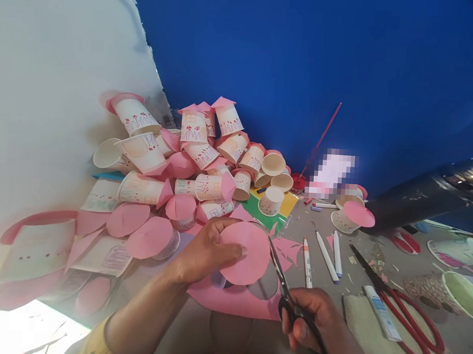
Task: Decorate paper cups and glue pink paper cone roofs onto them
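My left hand point(206, 250) pinches a pink paper circle point(245, 260) at its left side, thumb on top. In my right hand point(316, 321) is a pair of scissors with black handles point(281, 278), fingers through the loops. Its blades point up and left, beside the circle's right edge; whether they touch the paper I cannot tell. Beneath the circle lies a pink paper sheet point(248, 303) with a round hole cut in it. Pink paper scraps point(290, 252) lie just behind the blades.
Decorated paper cups with pink paper roofs point(211, 189) are piled at the left and back. Markers point(326, 254) lie right of centre. Red-handled scissors point(408, 315) and a glue tube point(382, 314) rest on a cloth point(359, 328). A dark cylinder point(420, 193) juts in from the right.
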Motion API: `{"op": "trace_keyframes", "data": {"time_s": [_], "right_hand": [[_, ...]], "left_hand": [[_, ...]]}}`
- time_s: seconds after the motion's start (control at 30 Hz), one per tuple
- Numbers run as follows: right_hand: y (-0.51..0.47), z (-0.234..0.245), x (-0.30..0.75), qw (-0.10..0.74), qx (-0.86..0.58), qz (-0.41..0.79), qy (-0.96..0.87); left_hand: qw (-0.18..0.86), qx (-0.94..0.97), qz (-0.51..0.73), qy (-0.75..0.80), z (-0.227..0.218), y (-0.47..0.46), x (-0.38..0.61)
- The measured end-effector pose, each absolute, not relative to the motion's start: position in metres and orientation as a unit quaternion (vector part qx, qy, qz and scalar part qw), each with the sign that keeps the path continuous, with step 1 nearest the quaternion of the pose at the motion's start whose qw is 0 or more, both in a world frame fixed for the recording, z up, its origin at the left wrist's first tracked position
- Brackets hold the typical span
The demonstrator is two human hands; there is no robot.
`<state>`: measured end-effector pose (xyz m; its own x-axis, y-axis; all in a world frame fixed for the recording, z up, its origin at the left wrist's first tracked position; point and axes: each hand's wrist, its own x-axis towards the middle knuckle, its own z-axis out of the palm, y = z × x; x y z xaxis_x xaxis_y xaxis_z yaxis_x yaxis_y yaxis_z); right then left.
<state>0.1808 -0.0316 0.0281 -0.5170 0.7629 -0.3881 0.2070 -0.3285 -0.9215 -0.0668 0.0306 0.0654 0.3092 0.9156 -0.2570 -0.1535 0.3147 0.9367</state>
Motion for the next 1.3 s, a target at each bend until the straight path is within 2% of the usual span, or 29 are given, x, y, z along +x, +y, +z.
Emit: {"op": "trace_keyframes", "data": {"time_s": [0.73, 1.3], "right_hand": [[-0.030, 0.033, 0.175, 0.221, -0.459, 0.690, -0.514], [-0.030, 0.033, 0.174, 0.207, -0.460, 0.678, -0.535]], "left_hand": [[0.676, 0.478, 0.346, 0.442, 0.063, 0.029, -0.068], [0.738, 0.426, 0.328, 0.408, 0.065, 0.032, -0.077]]}}
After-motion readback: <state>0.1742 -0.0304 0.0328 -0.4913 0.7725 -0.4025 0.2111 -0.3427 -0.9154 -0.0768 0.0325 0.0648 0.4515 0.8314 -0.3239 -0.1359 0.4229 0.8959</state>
